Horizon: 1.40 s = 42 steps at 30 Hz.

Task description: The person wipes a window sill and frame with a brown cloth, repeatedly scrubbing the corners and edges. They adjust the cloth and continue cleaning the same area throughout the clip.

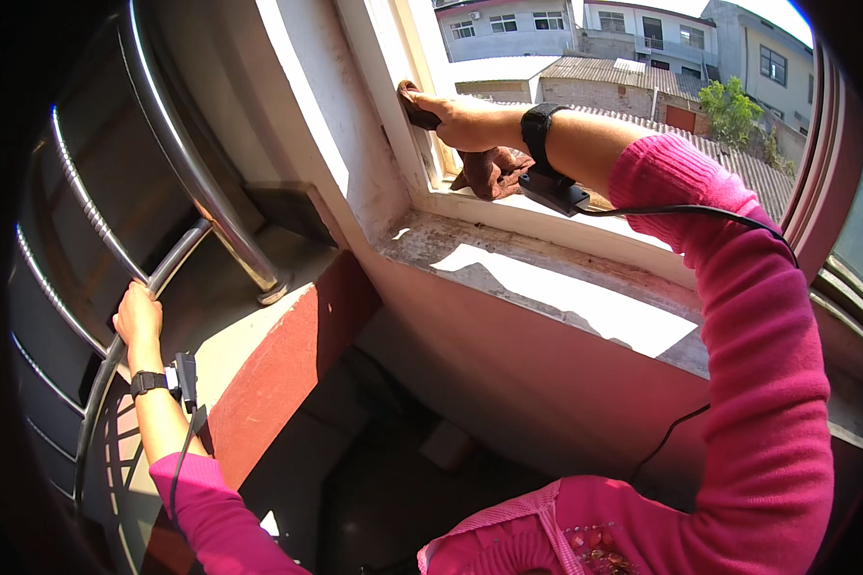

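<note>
My right hand (457,122) holds a brown cloth (495,172) against the left side of a window frame (385,93). Part of the cloth is bunched under the fingers, and the rest hangs below the wrist, near the frame's lower corner. At the left, my left hand (139,313) grips the lower rail of a shiny metal railing (180,255). Both wrists wear black straps with small black devices and cables. The fingertips of my right hand are partly hidden by the hand itself.
Below the window runs a worn sill (475,248) with peeling paint and a bright sunlit patch. A thick metal post (187,158) stands on a ledge with a red side (273,381). A dark drop lies beneath. Roofs, buildings and a tree (730,108) show outside the window.
</note>
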Each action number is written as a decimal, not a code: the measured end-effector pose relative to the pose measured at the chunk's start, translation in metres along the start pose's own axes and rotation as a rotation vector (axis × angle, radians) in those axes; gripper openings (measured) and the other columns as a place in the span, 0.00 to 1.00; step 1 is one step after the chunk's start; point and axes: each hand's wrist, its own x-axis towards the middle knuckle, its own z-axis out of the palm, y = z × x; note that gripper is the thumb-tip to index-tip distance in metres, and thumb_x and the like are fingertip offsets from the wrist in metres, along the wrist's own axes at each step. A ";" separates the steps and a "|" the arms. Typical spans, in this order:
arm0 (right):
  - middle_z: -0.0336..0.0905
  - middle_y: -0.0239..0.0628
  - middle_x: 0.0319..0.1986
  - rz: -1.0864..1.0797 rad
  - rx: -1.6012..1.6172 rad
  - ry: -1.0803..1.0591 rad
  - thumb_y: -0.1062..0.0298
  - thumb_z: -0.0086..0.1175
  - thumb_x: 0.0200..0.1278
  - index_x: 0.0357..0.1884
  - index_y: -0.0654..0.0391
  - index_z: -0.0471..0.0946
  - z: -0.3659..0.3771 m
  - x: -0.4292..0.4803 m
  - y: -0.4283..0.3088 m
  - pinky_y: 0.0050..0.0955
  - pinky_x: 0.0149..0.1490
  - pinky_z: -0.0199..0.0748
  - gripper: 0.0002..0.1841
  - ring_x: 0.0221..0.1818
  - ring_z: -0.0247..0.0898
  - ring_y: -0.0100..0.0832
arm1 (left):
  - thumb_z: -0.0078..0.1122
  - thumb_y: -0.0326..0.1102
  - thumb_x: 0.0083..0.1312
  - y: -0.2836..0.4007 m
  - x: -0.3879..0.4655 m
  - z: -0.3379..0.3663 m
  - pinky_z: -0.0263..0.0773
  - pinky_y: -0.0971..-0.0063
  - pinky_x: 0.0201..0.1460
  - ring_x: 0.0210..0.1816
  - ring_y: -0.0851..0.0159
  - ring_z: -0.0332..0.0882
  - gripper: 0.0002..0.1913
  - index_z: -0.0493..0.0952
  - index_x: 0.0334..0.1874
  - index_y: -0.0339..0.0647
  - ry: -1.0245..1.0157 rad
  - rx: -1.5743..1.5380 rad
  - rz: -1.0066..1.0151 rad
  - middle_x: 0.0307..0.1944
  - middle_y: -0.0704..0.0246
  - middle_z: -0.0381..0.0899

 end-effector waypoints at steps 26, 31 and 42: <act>0.77 0.48 0.56 -0.110 -0.804 -0.853 0.81 0.40 0.57 0.75 0.40 0.61 -0.001 0.000 -0.024 0.41 0.54 0.73 0.40 0.54 0.76 0.47 | 0.60 0.28 0.61 -0.012 0.008 0.015 0.73 0.52 0.54 0.53 0.49 0.81 0.12 0.77 0.48 0.40 -0.031 0.013 0.017 0.47 0.58 0.85; 0.79 0.45 0.54 -0.088 -0.658 -0.830 0.79 0.41 0.56 0.71 0.46 0.67 -0.001 -0.001 -0.019 0.39 0.53 0.73 0.36 0.51 0.76 0.44 | 0.60 0.28 0.61 -0.009 0.004 0.007 0.74 0.53 0.54 0.53 0.48 0.81 0.12 0.77 0.48 0.40 -0.021 0.000 0.040 0.47 0.56 0.84; 0.84 0.43 0.34 -0.264 -0.445 -0.502 0.62 0.62 0.61 0.42 0.61 0.82 0.020 0.016 0.007 0.38 0.42 0.74 0.13 0.35 0.78 0.38 | 0.60 0.27 0.60 -0.011 0.006 0.010 0.73 0.54 0.53 0.53 0.47 0.81 0.12 0.75 0.46 0.39 -0.046 0.003 0.015 0.45 0.54 0.84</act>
